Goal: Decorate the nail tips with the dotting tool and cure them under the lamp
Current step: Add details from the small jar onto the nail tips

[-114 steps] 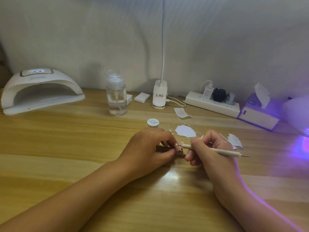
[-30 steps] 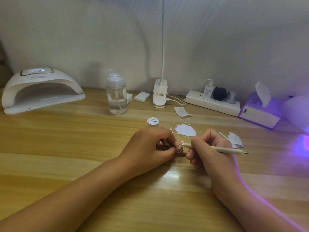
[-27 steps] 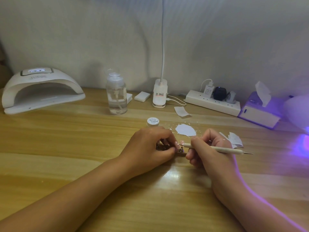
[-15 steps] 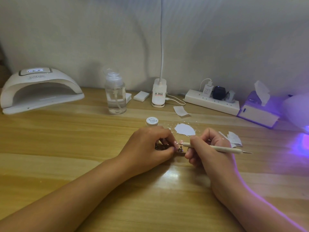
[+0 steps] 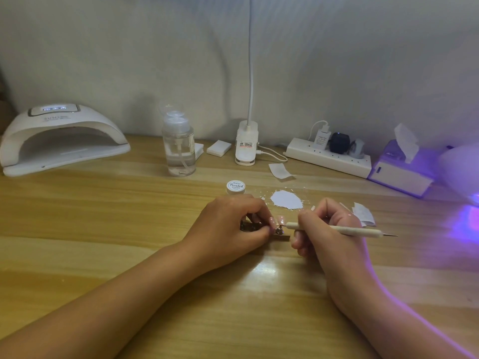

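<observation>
My left hand grips a dark nail-tip holder that lies on the wooden table, its thumb and forefinger pinching around a pale pink nail tip. My right hand holds a cream dotting tool like a pen, and the tool's working end touches the nail tip. A small white jar of painting gel stands just behind my left hand. The white curing lamp sits at the far left with its opening toward me.
A clear pump bottle, a clip desk lamp base, a power strip and a tissue box line the back edge. White paper scraps lie behind my hands. Purple light glows at the right edge.
Both hands have stayed almost still on the holder and nail tip; the dotting tool's end has shifted only slightly against the nail tip.
</observation>
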Demonstrator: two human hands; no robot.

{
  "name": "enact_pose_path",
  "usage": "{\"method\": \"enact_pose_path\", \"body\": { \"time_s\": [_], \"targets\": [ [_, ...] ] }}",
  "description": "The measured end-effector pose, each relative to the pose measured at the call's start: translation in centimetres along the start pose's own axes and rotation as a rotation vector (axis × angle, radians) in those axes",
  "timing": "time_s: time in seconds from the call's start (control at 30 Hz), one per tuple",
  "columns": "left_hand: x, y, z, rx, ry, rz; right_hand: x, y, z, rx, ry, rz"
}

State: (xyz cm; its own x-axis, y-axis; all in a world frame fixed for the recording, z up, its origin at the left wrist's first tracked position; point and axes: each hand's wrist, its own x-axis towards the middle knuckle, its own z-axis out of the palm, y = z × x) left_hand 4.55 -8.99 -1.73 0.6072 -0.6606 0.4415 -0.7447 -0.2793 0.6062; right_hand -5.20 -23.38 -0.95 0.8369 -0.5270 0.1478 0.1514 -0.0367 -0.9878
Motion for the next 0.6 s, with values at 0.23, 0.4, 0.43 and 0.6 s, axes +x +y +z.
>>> {"method": "enact_pose_path", "body": {
  "time_s": [0.23, 0.4, 0.43, 0.6],
  "targets": [
    [-0.01, -0.07, -0.05, 0.002, 0.0, 0.012, -0.16, -0.16, -0.12, 0.046, -0.001, -0.008],
    [0.01, -0.16, 0.02, -0.008, 0.007, -0.005, -0.38, -0.12, -0.42, -0.005, -0.084, -0.044],
    [0.03, -0.17, 0.02, -0.011, 0.007, -0.001, -0.4, -0.09, -0.46, -0.005, -0.086, -0.036],
    [-0.01, -0.21, 0.04, -0.009, 0.018, 0.007, -0.62, -0.15, -0.34, -0.122, -0.157, -0.014]
  ]
}}
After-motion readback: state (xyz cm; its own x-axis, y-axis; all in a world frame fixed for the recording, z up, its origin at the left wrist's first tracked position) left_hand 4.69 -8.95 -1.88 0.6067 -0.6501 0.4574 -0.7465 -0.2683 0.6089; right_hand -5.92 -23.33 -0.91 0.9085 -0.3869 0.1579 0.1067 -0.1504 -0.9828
